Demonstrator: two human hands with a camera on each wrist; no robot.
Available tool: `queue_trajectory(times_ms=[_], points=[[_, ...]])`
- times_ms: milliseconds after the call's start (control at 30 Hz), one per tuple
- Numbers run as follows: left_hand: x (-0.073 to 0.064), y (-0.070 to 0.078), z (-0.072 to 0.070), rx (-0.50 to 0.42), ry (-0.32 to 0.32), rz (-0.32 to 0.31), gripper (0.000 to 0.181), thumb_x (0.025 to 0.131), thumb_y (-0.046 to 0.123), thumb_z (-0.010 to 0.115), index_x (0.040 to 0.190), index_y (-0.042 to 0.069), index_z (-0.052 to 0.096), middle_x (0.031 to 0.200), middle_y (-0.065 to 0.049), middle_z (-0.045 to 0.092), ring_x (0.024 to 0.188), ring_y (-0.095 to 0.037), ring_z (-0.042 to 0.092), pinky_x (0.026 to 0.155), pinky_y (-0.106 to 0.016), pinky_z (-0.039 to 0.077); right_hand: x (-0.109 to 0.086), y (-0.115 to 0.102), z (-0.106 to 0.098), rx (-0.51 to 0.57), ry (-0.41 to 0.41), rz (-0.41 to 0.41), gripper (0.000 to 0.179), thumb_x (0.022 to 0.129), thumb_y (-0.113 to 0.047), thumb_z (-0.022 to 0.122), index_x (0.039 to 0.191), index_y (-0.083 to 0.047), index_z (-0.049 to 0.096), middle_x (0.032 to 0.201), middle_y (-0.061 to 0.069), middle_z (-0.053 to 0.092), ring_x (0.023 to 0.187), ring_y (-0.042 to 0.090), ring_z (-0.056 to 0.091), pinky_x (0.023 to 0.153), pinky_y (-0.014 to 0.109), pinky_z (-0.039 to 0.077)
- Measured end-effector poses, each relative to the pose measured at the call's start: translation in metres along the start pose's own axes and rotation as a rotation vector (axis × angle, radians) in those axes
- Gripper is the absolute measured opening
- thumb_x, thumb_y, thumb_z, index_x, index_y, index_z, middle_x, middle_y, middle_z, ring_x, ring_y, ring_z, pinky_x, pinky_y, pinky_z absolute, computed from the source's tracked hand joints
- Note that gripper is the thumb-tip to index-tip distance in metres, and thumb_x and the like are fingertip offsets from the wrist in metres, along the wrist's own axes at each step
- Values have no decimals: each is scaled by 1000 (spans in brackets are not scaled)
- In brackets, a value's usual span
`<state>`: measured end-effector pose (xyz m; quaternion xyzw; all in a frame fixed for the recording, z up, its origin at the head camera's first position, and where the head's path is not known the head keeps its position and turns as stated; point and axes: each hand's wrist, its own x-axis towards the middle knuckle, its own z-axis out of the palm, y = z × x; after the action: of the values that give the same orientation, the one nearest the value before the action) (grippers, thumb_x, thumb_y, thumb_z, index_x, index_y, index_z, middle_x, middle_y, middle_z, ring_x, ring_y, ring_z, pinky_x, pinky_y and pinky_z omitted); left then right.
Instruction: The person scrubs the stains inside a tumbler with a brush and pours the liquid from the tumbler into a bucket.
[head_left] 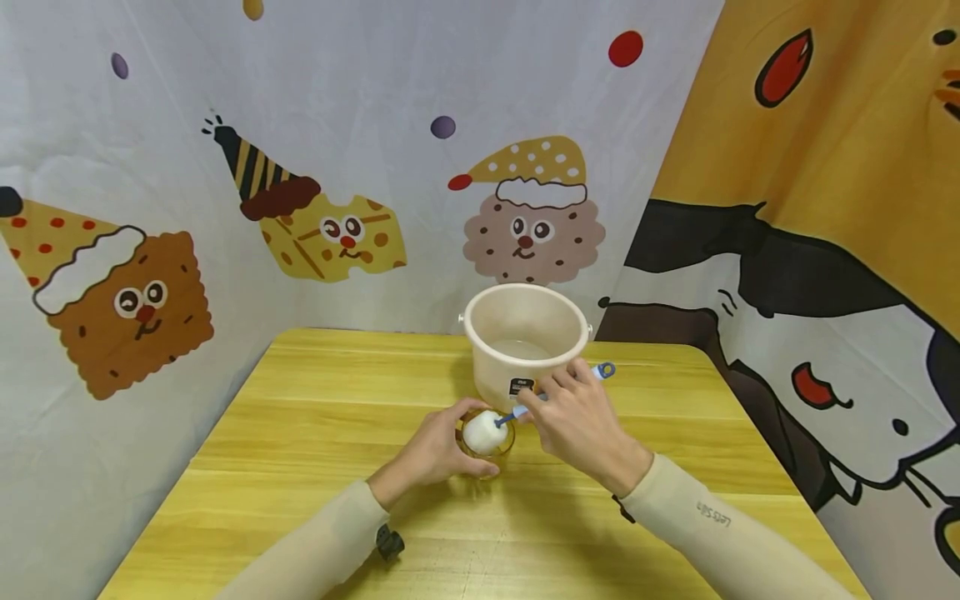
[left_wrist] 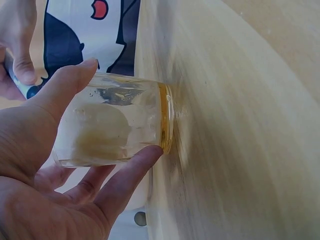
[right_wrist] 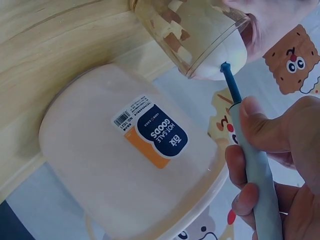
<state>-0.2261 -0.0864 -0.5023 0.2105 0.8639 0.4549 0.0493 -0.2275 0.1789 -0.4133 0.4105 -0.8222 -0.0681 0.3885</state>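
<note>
My left hand (head_left: 435, 448) grips an amber-tinted clear glass (left_wrist: 142, 110) around its side, thumb on one side and fingers on the other. In the left wrist view the glass base is right at the tabletop. My right hand (head_left: 579, 423) holds a cup brush by its pale blue handle (right_wrist: 257, 175). The brush's white sponge head (head_left: 484, 432) sits inside the mouth of the glass, its dark blue neck (right_wrist: 230, 82) coming out over the rim. Beyond the right fingers, the handle's ring end (head_left: 606, 370) sticks out.
A cream bucket (head_left: 491, 375) with a label (right_wrist: 155, 132) stands just behind the glass, close to both hands. The yellow wood-grain table (head_left: 315, 392) ends at a printed cartoon curtain (head_left: 360, 308) at the back and sides.
</note>
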Motion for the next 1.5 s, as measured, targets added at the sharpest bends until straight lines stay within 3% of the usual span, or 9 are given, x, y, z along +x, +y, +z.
queue_trajectory(times_ms=[200,333,467,633,833,1200,1500], points=[[0,-1,0,-8,-1,0,88,80,31,112,154,16,65,136,-13,80,110,-20,79,89,-36,70,2,-3,0,11,-4,23,41,75,-43,110,98,-21,83,90,7,83,92,31,77,91,46,54],[0,-2,0,-7,-4,2,88,80,31,112,154,16,65,138,-12,79,112,-20,78,89,-36,70,5,-5,-1,2,-8,19,37,78,-41,108,100,-23,85,99,9,86,101,31,79,97,47,56],[0,-2,0,-5,-6,16,88,81,31,111,153,16,65,139,-12,79,114,-20,78,90,-36,70,8,-8,-2,-54,-13,-5,30,83,-40,105,98,-24,84,104,9,86,104,30,78,97,45,57],[1,-1,0,-8,-3,36,86,81,30,111,152,15,66,140,-10,80,115,-21,78,91,-36,70,12,-12,-5,-128,-16,-45,23,88,-35,100,96,-22,82,99,7,81,98,29,73,98,44,56],[1,-3,-1,-1,-4,36,86,81,32,111,152,16,66,140,-9,80,116,-20,78,93,-38,70,20,-12,-7,-183,-14,-159,21,82,-14,92,97,-21,79,102,6,79,104,27,70,105,42,55],[0,-6,0,-21,-20,37,88,80,32,111,153,15,64,141,-9,79,119,-22,79,96,-43,71,40,-4,-10,-237,-5,-405,17,91,-26,95,95,-22,79,102,-2,82,107,21,69,109,36,50],[0,-7,-2,-27,-18,27,90,80,32,111,154,15,63,141,-10,78,120,-24,79,97,-44,72,55,0,-15,-290,-48,-512,12,94,-30,93,97,-27,81,105,-5,80,111,20,65,114,35,46]])
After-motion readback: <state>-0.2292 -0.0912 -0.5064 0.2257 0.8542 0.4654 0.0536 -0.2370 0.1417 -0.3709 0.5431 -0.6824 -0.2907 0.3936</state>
